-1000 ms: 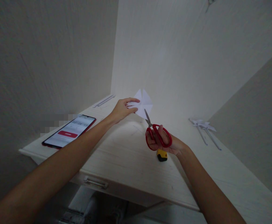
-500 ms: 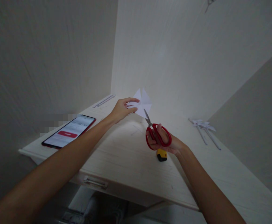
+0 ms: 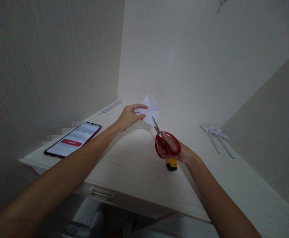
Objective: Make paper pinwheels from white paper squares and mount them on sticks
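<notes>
My left hand (image 3: 129, 115) pinches a white folded paper piece (image 3: 151, 109) with pointed flaps, held up above the pale wooden desk (image 3: 134, 165). My right hand (image 3: 170, 148) grips red-handled scissors (image 3: 166, 142), fingers through the loops. The scissor blades point up and left, and their tips meet the lower edge of the paper. A small yellow and black object (image 3: 171, 164) lies on the desk just under my right hand.
A phone (image 3: 72, 139) with a lit screen and a red button lies at the desk's left edge. Several white paper pinwheels on sticks (image 3: 217, 136) lie at the right. Thin sticks (image 3: 111, 106) rest near the back corner. A drawer handle (image 3: 101, 193) shows below the desk front.
My right hand with the scissors has crept slightly up and left, blades further into the paper. My left hand and the paper have barely moved.
</notes>
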`<state>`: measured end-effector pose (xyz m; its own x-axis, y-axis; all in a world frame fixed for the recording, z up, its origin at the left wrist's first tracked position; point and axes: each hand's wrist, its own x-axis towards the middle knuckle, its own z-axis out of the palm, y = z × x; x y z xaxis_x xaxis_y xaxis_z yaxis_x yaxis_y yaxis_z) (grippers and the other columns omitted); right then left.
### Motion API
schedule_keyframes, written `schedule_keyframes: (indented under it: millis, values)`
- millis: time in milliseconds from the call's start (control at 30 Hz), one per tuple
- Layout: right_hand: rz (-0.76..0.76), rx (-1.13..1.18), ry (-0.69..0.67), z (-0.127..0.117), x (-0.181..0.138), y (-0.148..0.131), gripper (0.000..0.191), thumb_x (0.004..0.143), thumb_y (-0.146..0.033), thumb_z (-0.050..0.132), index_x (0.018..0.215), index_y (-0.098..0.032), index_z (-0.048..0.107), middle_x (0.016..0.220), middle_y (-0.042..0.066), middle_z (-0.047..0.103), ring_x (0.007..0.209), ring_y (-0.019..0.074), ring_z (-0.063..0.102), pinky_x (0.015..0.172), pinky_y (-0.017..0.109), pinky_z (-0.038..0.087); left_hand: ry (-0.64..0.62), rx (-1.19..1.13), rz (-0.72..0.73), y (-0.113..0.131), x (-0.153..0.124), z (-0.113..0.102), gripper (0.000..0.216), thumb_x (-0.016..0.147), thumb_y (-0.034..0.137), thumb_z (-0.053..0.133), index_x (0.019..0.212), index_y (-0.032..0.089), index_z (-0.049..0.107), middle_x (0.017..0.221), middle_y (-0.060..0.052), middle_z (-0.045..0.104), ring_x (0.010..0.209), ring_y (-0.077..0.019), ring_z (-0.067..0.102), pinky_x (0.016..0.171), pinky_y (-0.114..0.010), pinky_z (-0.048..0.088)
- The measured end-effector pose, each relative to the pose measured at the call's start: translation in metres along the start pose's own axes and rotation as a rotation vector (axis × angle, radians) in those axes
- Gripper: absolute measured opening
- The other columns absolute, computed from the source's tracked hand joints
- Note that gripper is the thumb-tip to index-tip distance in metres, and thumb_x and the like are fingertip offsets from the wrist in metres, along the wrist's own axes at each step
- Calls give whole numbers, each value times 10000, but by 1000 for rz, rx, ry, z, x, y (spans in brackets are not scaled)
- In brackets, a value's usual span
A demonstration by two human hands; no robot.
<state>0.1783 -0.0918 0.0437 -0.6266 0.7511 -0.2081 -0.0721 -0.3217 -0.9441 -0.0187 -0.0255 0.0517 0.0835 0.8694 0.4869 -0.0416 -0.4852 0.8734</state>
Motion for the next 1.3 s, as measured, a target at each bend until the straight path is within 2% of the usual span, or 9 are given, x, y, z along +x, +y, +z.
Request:
schedule_keyframes:
  millis: [267, 800, 1133, 1300]
  values:
    - [6, -10, 11, 0, -1, -2, 366, 748, -504, 534, 653, -156, 472, 447, -54, 423, 375, 47, 357, 328, 154, 224, -1, 10, -3, -7, 2, -2, 376, 608, 148, 635, 981, 106, 612, 993, -85, 627, 679, -102, 590, 724, -299, 476]
    - [-5, -96, 46, -3, 1, 1, 399, 779, -538, 465, 686, -151, 484, 420, -57, 403, 342, 40, 329, 306, 142, 220, 0, 55, -24, -1, -1, 0, 362, 615, 143, 632, 974, 100, 611, 1044, -93, 618, 723, -110, 597, 764, -308, 472]
    - [-1, -96, 78, -1, -1, -1, 393, 766, -532, 491, 652, -156, 463, 412, -67, 400, 319, 33, 318, 283, 137, 208, -8, 57, -8, -4, 0, -1, 362, 620, 144, 626, 978, 97, 611, 1039, -98, 618, 683, -97, 586, 695, -274, 478]
    - [-10, -93, 81, 2, -2, -2, 388, 749, -529, 515, 631, -168, 438, 405, -77, 389, 312, 37, 327, 275, 141, 217, -4, 71, -37, -1, -1, 0, 369, 616, 145, 626, 982, 100, 608, 1031, -97, 618, 663, -91, 582, 708, -284, 482]
